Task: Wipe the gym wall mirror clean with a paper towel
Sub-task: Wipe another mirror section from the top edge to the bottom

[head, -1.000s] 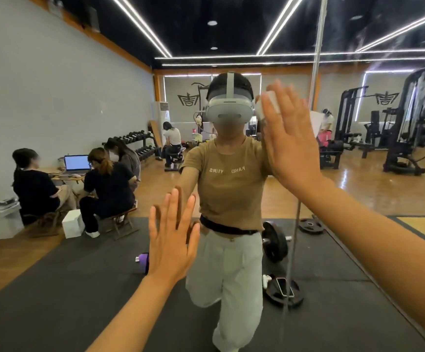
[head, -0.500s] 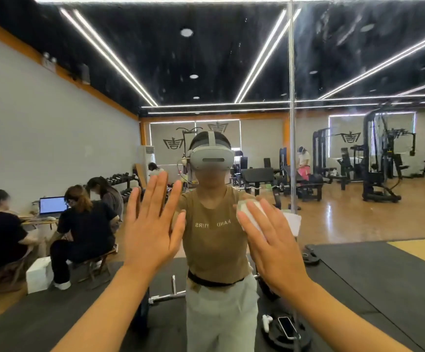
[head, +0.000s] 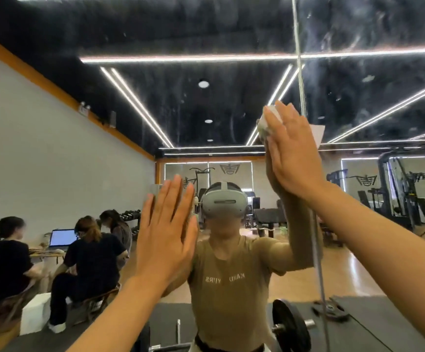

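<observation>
Since half a second ago the right hand (head: 294, 158) has risen from chest height in the reflection to well above the reflected headset, and the paper towel (head: 267, 123) has gone up with it; the left hand (head: 167, 232) sits at much the same height as before.

Grip, right: fingers straight and together, palm flat against the mirror (head: 206, 102), pressing the white paper towel onto the glass. The towel shows above and left of the fingertips, and a pale corner shows to the right of the hand. No finger curls round it.

Grip, left: fingers straight and slightly spread, palm flat toward the glass, holding nothing. Whether the palm touches the mirror cannot be told.

A vertical seam (head: 300, 80) between mirror panels runs just right of the right hand's fingertips and down behind the wrist. Streaks and specks show on the upper glass, thickest right of the seam.

Reflected in the mirror: the person in a tan shirt (head: 231, 283) wearing a grey headset (head: 222, 203); a barbell plate (head: 291, 326) on the dark floor mat; weight machines (head: 407, 196) at right; three seated people at left by a surface carrying an open laptop (head: 62, 237); a dumbbell rack (head: 130, 217) behind them. Both forearms cross the lower view and hide part of the mat.
</observation>
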The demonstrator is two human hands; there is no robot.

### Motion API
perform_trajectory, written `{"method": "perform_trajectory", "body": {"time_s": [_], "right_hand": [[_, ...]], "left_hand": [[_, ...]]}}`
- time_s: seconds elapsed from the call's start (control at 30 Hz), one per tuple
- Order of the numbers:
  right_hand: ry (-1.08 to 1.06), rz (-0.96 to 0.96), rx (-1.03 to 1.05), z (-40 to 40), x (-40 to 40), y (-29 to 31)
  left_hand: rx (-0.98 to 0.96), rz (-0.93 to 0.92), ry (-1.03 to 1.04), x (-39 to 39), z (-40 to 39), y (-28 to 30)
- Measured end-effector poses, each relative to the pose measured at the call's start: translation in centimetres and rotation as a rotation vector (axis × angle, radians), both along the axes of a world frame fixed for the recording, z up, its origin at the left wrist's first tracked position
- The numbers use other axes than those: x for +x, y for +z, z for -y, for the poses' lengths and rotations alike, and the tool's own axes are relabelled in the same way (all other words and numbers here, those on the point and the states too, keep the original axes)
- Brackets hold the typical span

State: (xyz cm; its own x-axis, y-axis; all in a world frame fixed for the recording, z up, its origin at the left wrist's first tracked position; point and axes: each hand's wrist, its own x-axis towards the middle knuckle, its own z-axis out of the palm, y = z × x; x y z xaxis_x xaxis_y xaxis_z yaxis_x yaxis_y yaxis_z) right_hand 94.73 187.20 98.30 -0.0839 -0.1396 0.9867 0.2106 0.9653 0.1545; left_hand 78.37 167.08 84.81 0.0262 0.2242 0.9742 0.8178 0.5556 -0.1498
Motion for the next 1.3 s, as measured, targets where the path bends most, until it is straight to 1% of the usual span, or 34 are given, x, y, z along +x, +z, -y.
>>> {"method": "perform_trajectory", "body": {"time_s": [0.07, 0.27, 0.37, 0.47, 0.57, 0.63, 0.77, 0.9, 0.97, 1.0, 1.07, 1.1, 1.17, 1.23, 1.3], "right_hand": [[0.007, 0.019, 0.041, 0.0, 0.1, -3.0], [0.009, 0.079, 0.156, 0.7, 0.5, -15.8], [0.008, 0.165, 0.249, 0.4, 1.0, -20.7], [-0.020, 0.309, 0.373, -0.6, 1.5, -24.2], [-0.061, 0.399, 0.418, -1.0, 2.0, -23.3], [-0.052, 0.384, 0.406, -0.4, 1.6, -20.7], [-0.050, 0.273, 0.364, 2.3, -1.1, -12.3], [-0.046, 0.133, 0.224, 4.3, -3.3, -1.7], [-0.058, 0.040, 0.117, 4.9, -4.0, 1.6], [-0.057, 0.000, 0.075, 5.3, -4.4, 2.2], [-0.052, -0.042, 0.081, 5.9, -5.5, 1.6], [-0.046, -0.029, 0.143, 6.2, -5.9, 0.5], [0.009, 0.069, 0.317, 6.4, -6.2, -2.8], [0.072, 0.213, 0.398, 6.4, -6.3, -7.4], [0.087, 0.331, 0.468, 6.4, -5.9, -12.2]], "left_hand": [[0.021, 0.028, 0.008, -0.4, 0.6, -1.7], [0.043, 0.067, 0.040, -2.2, 2.6, -7.2], [0.004, 0.086, 0.026, -2.0, 2.7, -9.1], [-0.021, 0.115, 0.032, -2.0, 2.6, -9.6], [0.001, 0.079, 0.066, -2.3, 2.2, -9.8], [0.027, 0.038, 0.080, -2.4, 1.8, -10.0], [0.100, -0.008, 0.105, -2.6, 0.9, -10.1], [0.120, -0.047, 0.122, -3.1, 0.7, -10.2], [0.126, -0.063, 0.136, -3.1, 0.6, -10.2], [0.128, -0.065, 0.138, -3.2, 0.6, -10.2], [0.126, -0.058, 0.133, -3.2, 0.7, -10.2], [0.122, -0.053, 0.127, -3.2, 0.7, -10.2], [0.103, -0.039, 0.126, -3.1, 0.8, -10.3], [0.067, -0.016, 0.115, -2.8, 1.1, -10.2], [0.037, -0.005, 0.059, -2.6, 1.8, -10.2]]}}
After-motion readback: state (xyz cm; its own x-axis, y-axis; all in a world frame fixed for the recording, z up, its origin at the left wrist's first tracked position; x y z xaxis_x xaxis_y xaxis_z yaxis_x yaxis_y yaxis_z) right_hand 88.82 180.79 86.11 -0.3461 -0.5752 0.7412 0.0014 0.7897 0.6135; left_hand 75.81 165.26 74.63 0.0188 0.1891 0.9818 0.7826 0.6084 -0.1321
